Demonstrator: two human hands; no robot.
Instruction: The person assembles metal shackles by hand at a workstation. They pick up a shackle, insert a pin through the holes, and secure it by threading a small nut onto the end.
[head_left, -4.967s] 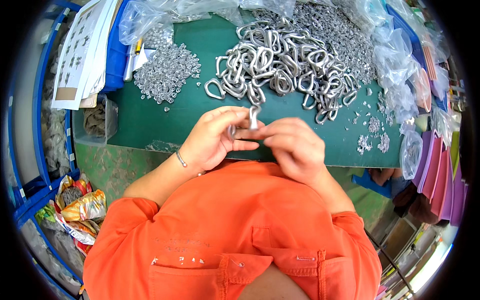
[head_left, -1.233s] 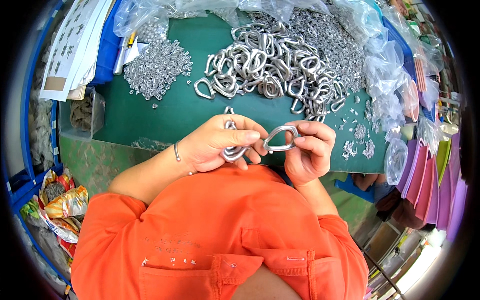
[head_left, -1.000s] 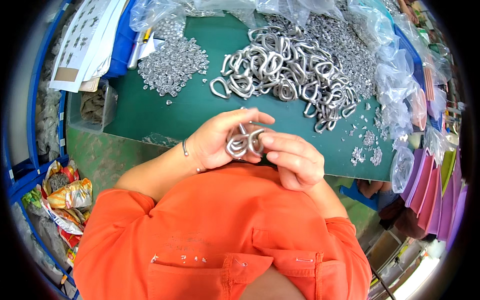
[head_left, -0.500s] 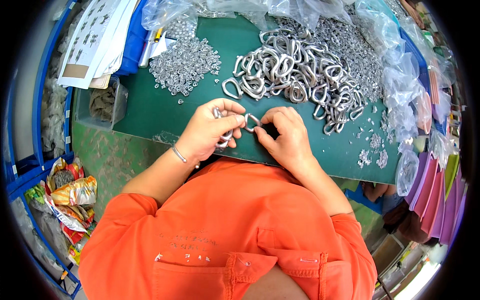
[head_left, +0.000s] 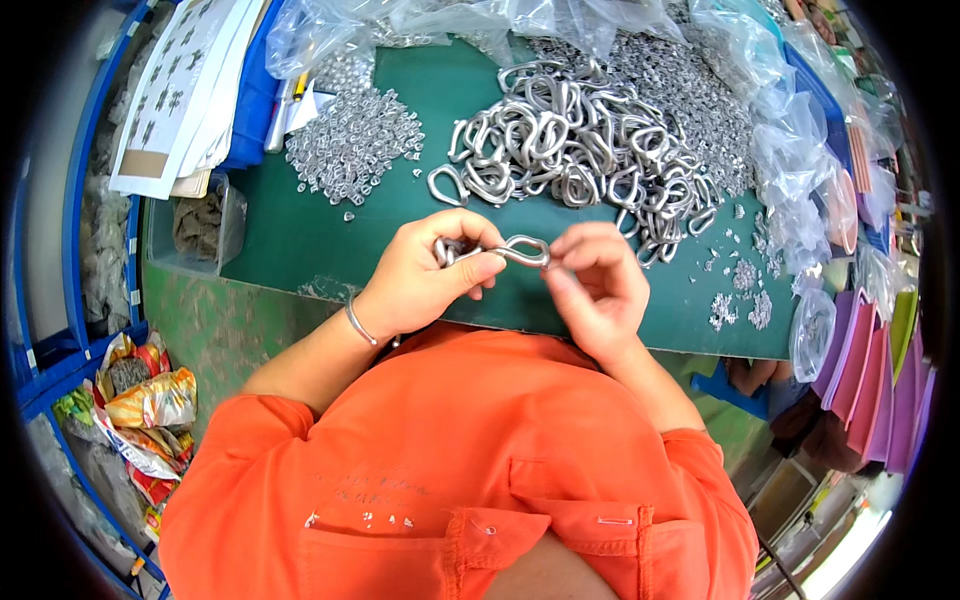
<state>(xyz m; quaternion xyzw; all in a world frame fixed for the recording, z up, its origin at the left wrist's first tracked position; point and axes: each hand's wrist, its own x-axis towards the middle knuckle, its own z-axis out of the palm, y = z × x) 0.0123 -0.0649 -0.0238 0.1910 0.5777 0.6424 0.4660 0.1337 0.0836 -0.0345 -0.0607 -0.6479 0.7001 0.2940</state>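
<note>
My left hand [head_left: 430, 270] is closed above the table's near edge, with several silvery metal links bunched in its fingers. Between its thumb and forefinger it pinches one end of a curved, oval metal link [head_left: 525, 251]. The far end of that link meets the thumb and fingertips of my right hand [head_left: 605, 285], which is slightly blurred. Just beyond the hands lies a large heap of similar metal links [head_left: 575, 135], with a single loose link [head_left: 447, 185] at its left edge. A pile of small clear plastic pieces [head_left: 355, 145] sits left of the heap.
A green tabletop [head_left: 300, 235] carries everything. Small grey pieces [head_left: 700, 95] spread behind the links, bordered by clear plastic bags [head_left: 795, 160]. At the left stand a clear bin [head_left: 230, 225] with a cloth and a blue tray with papers [head_left: 170, 90]. Small flat bits [head_left: 740, 290] lie right.
Both hands have shifted slightly, the right one outward with its fingers more spread. The pinched link has turned and now lies lengthwise between the hands. The whole view has moved a little.
</note>
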